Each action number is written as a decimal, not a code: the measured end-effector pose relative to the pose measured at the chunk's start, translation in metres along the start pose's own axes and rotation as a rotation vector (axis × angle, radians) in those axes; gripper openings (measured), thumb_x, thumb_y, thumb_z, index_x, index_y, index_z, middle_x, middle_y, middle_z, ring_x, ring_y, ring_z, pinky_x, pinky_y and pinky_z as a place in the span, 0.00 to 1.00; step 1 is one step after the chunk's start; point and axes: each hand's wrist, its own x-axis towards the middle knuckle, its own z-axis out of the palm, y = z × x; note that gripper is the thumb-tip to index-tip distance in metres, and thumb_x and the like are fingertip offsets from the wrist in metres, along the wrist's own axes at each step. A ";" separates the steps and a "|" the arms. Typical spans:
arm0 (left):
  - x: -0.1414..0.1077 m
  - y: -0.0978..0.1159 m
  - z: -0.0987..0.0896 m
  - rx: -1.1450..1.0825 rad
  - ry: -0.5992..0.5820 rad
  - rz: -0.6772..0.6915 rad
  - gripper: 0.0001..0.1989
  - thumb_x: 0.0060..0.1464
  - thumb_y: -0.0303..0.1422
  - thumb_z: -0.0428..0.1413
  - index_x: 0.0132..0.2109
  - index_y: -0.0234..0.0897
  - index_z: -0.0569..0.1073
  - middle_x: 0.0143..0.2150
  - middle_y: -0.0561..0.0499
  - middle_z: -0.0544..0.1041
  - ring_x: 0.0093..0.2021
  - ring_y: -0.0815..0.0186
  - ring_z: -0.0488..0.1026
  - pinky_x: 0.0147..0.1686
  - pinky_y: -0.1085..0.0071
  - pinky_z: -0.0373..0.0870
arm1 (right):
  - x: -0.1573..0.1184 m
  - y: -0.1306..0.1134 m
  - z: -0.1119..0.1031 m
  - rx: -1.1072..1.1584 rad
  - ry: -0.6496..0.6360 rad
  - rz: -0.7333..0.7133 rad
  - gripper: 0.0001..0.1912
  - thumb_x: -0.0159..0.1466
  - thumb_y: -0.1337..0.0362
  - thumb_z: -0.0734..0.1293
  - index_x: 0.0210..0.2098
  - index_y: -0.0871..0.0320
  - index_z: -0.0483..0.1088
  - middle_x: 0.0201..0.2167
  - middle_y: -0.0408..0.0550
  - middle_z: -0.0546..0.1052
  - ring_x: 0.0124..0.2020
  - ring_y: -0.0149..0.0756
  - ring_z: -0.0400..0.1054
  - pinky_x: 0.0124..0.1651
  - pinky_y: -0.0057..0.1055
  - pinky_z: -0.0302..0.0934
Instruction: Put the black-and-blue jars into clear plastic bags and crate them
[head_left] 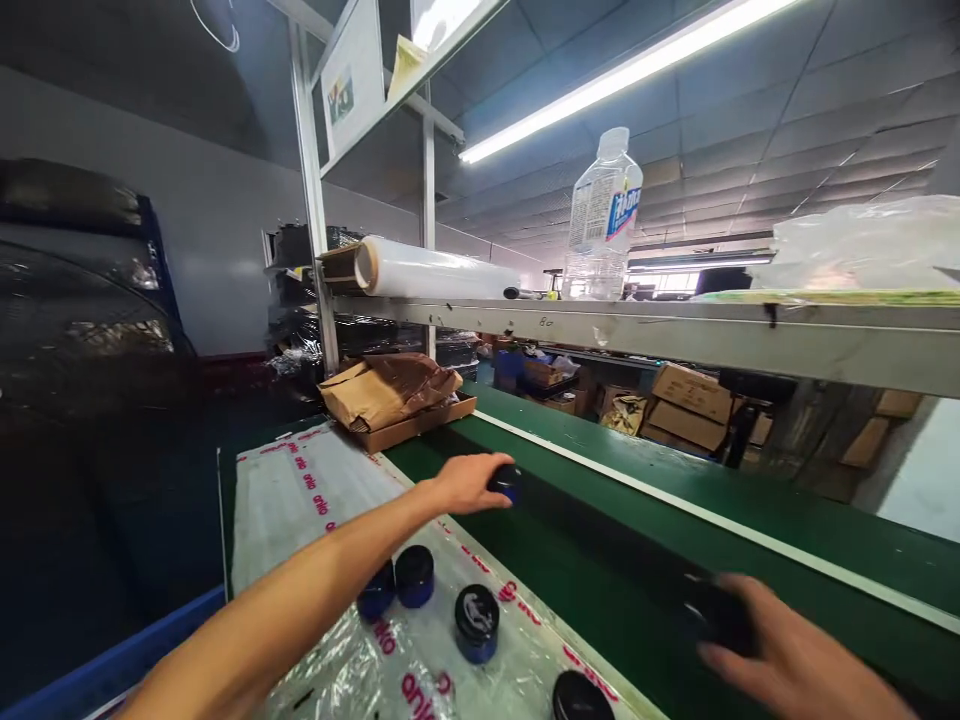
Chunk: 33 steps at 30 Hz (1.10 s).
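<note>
My left hand (469,484) reaches over the green belt, its fingers closed around a small dark blue jar (507,484) with a black lid. At the lower right my right hand (787,640) is smeared by motion and grips another dark jar (716,612) above the belt. On the plastic-covered table nearer me stand a blue jar with a black lid (415,577), one beside it partly behind my left forearm (377,592), and a jar with a pale emblem on its lid (477,622). One more black-lidded jar (581,697) is cut off by the bottom edge.
Crumpled brown paper in a shallow cardboard box (420,425) rests at the belt's far left. Above the belt runs a shelf (675,335) with a film roll (442,270), a clear bottle (602,220) and plastic bags (870,245). A blue bin edge (180,640) shows lower left.
</note>
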 end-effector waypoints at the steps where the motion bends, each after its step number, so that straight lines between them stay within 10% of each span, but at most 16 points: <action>1: -0.013 -0.024 -0.006 0.017 0.017 -0.064 0.24 0.65 0.42 0.58 0.63 0.39 0.67 0.62 0.43 0.71 0.58 0.52 0.72 0.57 0.47 0.71 | 0.017 -0.030 0.008 0.053 -0.190 0.020 0.22 0.62 0.60 0.71 0.54 0.58 0.69 0.41 0.52 0.81 0.35 0.42 0.77 0.38 0.36 0.71; 6: -0.080 -0.101 -0.003 0.054 0.017 -0.292 0.20 0.65 0.40 0.59 0.60 0.38 0.70 0.59 0.44 0.73 0.54 0.55 0.74 0.53 0.50 0.74 | 0.082 -0.184 0.066 0.122 -0.333 -0.126 0.24 0.61 0.59 0.71 0.54 0.62 0.68 0.47 0.55 0.79 0.45 0.45 0.75 0.47 0.39 0.68; 10: -0.107 -0.119 0.019 0.025 -0.004 -0.342 0.21 0.65 0.40 0.59 0.61 0.38 0.69 0.59 0.44 0.73 0.55 0.54 0.74 0.54 0.50 0.73 | 0.090 -0.240 0.119 0.057 -0.424 -0.133 0.18 0.68 0.56 0.70 0.53 0.59 0.71 0.49 0.50 0.77 0.46 0.43 0.74 0.50 0.45 0.69; 14: -0.120 -0.118 0.027 -0.005 0.039 -0.333 0.29 0.63 0.42 0.60 0.66 0.39 0.64 0.65 0.41 0.69 0.60 0.50 0.70 0.59 0.46 0.69 | 0.087 -0.249 0.135 0.034 -0.476 -0.124 0.19 0.68 0.55 0.70 0.54 0.58 0.70 0.51 0.51 0.76 0.48 0.44 0.74 0.51 0.47 0.70; 18: -0.143 -0.092 0.018 -0.032 0.160 -0.266 0.29 0.67 0.43 0.52 0.69 0.39 0.59 0.72 0.41 0.60 0.71 0.51 0.56 0.70 0.51 0.51 | 0.068 -0.237 0.108 0.064 -0.462 -0.188 0.28 0.69 0.51 0.66 0.63 0.61 0.64 0.57 0.59 0.74 0.55 0.48 0.71 0.57 0.44 0.65; 27: -0.177 -0.032 0.049 -0.128 0.046 -0.203 0.31 0.58 0.38 0.59 0.67 0.45 0.63 0.59 0.44 0.77 0.57 0.47 0.74 0.58 0.51 0.68 | -0.001 -0.216 0.070 -0.041 -0.526 -0.398 0.25 0.56 0.66 0.69 0.54 0.60 0.73 0.50 0.63 0.78 0.50 0.59 0.74 0.54 0.49 0.64; 33: -0.186 -0.006 0.068 -0.190 0.045 -0.124 0.30 0.56 0.40 0.60 0.65 0.55 0.65 0.58 0.53 0.78 0.56 0.52 0.76 0.55 0.59 0.72 | -0.013 -0.205 0.054 -0.013 -0.501 -0.373 0.32 0.57 0.55 0.73 0.59 0.59 0.70 0.52 0.62 0.78 0.52 0.59 0.73 0.58 0.52 0.61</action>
